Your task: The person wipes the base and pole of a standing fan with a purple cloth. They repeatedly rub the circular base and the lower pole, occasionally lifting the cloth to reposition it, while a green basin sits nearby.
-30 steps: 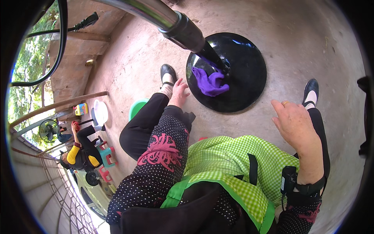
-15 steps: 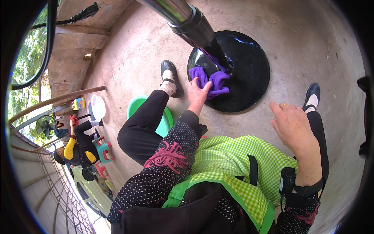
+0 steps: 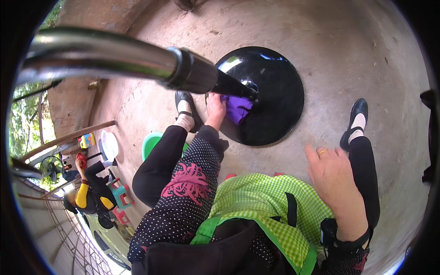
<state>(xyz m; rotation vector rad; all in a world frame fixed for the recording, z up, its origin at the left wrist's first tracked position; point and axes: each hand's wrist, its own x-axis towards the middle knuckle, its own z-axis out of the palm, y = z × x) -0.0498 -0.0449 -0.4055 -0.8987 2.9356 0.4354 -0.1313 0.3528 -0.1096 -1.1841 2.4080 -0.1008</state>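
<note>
A floor stand with a round, glossy black base [image 3: 277,112] rests on the concrete ahead of me. Its chrome pole [image 3: 114,59] crosses the upper left, close to the camera, and runs through a dark collar down to the base's middle. My left hand [image 3: 215,110] grips a bunched purple cloth [image 3: 238,110] against the left part of the base, just below the pole. Some of its fingers are hidden by the cloth and pole. Holding nothing, my right hand [image 3: 332,176] hovers above my right thigh, fingers loosely stretched and a ring on one.
Beside my left leg stands a green basin [image 3: 150,143]. Farther left, a seated person [image 3: 89,192] holds a red cloth [image 3: 81,160] near a white basin [image 3: 109,145], a fan [image 3: 52,167] and small plastic stools [image 3: 120,195]. A parked car [image 3: 105,233] is behind them.
The pole now slants far more to the left across the view. My left hand has moved left with the purple cloth, which looks more tightly bunched. My right hand stays raised and empty.
</note>
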